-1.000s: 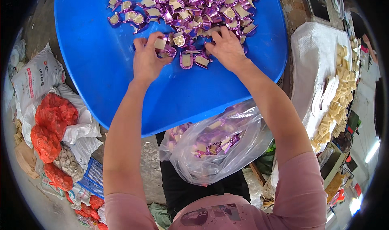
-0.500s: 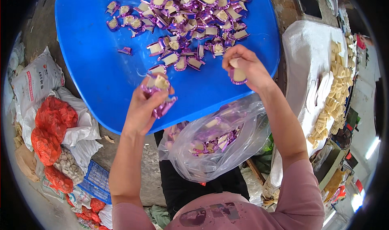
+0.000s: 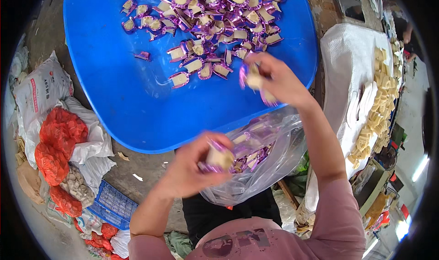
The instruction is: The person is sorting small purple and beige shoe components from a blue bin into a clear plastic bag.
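Observation:
Glossy purple curved pieces with cream undersides lie in a pile [image 3: 210, 26] on the large blue tray [image 3: 114, 95]. My left hand [image 3: 183, 168], blurred by motion, is closed around a few purple and cream pieces [image 3: 219, 157] at the mouth of a clear plastic bag [image 3: 286, 154]. Similar pieces show inside this bag, which sits at my lap against the tray's near edge. Over the right part of the tray, at the pile's near side, my right hand [image 3: 284, 79] grips more pieces [image 3: 254, 80], also smeared by motion.
A white woven sack [image 3: 338, 54] stands to the right, with many bare cream pieces [image 3: 379, 109] on it. At left are red net bags [image 3: 57, 145], a white printed sack [image 3: 43, 88] and a blue plastic crate [image 3: 112, 205] on the floor.
My left hand has moved down and right, from over the tray to the bag's mouth, with its pieces. The right hand has shifted slightly left toward the pile and now shows more pieces.

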A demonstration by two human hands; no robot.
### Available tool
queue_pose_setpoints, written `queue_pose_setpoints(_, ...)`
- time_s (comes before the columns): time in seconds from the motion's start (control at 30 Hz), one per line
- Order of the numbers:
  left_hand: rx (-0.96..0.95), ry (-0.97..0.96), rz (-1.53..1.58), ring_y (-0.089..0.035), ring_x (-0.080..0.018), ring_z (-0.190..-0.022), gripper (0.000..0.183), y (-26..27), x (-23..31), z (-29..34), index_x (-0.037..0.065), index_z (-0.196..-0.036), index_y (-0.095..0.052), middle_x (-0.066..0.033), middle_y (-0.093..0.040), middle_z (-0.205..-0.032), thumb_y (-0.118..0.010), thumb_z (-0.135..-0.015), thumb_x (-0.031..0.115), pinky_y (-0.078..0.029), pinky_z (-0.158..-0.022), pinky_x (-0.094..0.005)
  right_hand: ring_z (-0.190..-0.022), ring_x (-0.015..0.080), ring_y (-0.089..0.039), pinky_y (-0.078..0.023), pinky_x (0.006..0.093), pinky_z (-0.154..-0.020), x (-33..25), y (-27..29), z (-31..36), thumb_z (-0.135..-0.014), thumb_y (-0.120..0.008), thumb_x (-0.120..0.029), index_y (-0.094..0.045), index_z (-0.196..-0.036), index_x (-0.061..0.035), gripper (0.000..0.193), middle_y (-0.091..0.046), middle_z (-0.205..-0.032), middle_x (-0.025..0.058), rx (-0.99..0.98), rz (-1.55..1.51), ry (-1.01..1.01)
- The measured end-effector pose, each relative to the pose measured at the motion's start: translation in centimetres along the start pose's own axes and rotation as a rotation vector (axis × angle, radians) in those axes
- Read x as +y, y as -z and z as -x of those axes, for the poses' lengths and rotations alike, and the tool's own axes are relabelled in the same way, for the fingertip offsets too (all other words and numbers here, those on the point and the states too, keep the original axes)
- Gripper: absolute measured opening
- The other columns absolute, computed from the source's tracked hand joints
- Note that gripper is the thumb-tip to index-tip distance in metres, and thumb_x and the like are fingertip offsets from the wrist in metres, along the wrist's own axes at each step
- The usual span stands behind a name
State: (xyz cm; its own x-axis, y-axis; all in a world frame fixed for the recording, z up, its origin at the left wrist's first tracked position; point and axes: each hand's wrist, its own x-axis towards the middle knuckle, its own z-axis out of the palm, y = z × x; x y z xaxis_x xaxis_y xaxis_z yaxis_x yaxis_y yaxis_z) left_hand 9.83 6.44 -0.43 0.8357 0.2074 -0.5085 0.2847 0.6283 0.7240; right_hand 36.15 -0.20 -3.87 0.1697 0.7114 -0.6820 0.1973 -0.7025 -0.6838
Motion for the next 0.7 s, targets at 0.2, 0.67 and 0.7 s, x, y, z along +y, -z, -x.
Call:
queue_pose_setpoints(0.2,-0.353,-0.127,-0.733,-0.059,-0.0250,-0.088,0.052,-4.0,-2.8,2.5,0.007,-0.118,-0.051,-0.0128,-0.051,-0.112,-0.070,-0.070,0.003,-0.050,-0.068,-0.0343,-0.097,0.0216,-0.059,-0.049,0.0340,-0.079,-1.1,-1.3,10.3,-0.081,-0.067,-0.020,-0.058,-0.115,-0.0096,0.036,-0.058,-0.113,0.0103,-0.647,-0.049,0.026)
queue_pose_setpoints(0.67,0.481,0.012,-1.226,-0.044,-0.0335,-0.117,0.069,6.9,-4.4,-11.2,0.027,-0.136,-0.042,-0.0181,-0.037,-0.130,-0.068,-0.076,0.004,-0.046,-0.091,-0.0413,-0.107,0.0296,-0.057,-0.049,0.0395,-0.088,3.3,-5.0,-8.0,-0.078,-0.069,-0.031,-0.033,-0.139,-0.0043,0.076,-0.049,-0.123,0.0183,0.179,0.703,0.135)
queue_pose_setpoints(0.7,0.463,0.091,-1.361,-0.043,-0.0349,-0.118,0.072,6.4,-4.6,-12.1,0.029,-0.136,-0.040,-0.0185,-0.036,-0.130,-0.068,-0.075,0.004,-0.046,-0.092,-0.0418,-0.108,0.0306,-0.055,-0.048,0.0403,-0.088,1.9,-5.9,-8.6,-0.078,-0.069,-0.030,-0.026,-0.142,-0.0043,0.081,-0.047,-0.125,0.0182,0.163,0.743,0.008)
